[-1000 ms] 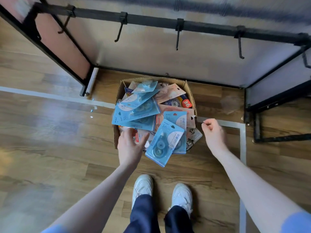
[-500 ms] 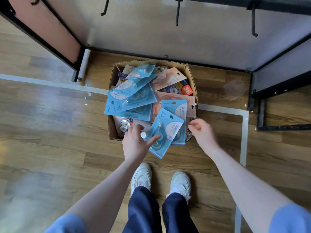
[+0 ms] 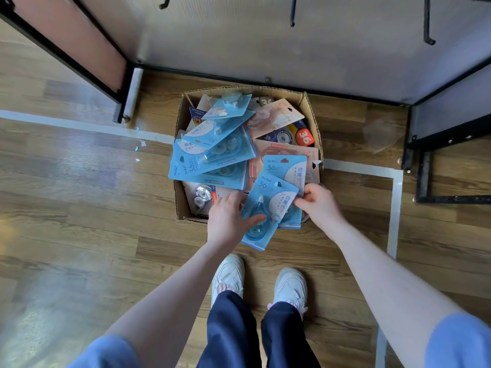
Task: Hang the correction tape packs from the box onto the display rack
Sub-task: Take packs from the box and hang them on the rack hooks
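Cardboard box sits on the wooden floor at the foot of the display rack, heaped well above its rim with correction tape packs, mostly blue-carded, with a few beige and dark ones toward the back. Rack hooks visible along the top edge carry nothing; the upper part of the rack is out of frame, so packs hung higher up cannot be ruled out. On that evidence the task stands at or near its start, with almost the whole stock left to hang. Left hand holds one blue pack at the box's near edge, thumb laid across the card's lower face and the other fingers apparently behind it. Right hand pinches the right edge of the same pack, though it may instead be catching the second blue pack lying just behind it. Hang-hole at the held card's top is plainly visible and unobstructed. Remaining work: lift this pack clear, thread it onto a hook, then repeat for the pile.
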`<action>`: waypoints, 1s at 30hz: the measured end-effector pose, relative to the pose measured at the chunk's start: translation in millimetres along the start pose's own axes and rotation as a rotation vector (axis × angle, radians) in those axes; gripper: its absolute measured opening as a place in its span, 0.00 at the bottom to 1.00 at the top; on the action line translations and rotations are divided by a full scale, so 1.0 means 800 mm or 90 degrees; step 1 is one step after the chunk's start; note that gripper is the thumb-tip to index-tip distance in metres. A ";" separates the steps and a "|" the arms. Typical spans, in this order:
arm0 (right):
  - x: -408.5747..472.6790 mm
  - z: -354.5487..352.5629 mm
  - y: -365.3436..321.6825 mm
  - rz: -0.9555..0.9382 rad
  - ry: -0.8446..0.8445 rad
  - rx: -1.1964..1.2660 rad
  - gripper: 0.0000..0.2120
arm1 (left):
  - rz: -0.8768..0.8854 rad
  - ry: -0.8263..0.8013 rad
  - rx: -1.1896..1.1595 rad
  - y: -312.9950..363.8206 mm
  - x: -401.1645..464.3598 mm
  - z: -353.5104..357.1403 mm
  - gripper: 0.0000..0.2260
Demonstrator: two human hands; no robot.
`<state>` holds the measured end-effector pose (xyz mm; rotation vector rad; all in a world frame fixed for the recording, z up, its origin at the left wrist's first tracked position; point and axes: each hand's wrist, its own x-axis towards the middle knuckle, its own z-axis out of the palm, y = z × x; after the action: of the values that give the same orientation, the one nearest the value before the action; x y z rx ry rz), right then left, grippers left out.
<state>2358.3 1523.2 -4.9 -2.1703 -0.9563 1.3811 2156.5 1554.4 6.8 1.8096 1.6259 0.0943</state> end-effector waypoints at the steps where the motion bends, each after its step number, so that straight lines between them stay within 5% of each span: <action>1: -0.001 -0.001 -0.002 0.000 -0.004 0.008 0.04 | 0.009 -0.013 -0.023 0.001 -0.002 -0.003 0.19; 13: -0.070 -0.051 -0.070 -0.015 0.078 0.092 0.08 | -0.106 -0.001 -0.259 0.035 -0.043 -0.106 0.16; 26: -0.195 -0.145 -0.309 -0.217 0.198 0.164 0.08 | -0.060 0.200 -0.375 0.152 -0.084 -0.384 0.18; 30: -0.236 -0.162 -0.376 -0.279 0.188 0.233 0.07 | -0.037 0.254 -0.422 0.177 -0.102 -0.455 0.11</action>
<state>2321.1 1598.1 363.8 -1.7011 -0.9109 0.9134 2082.9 1643.7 388.6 1.2729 1.6387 0.9059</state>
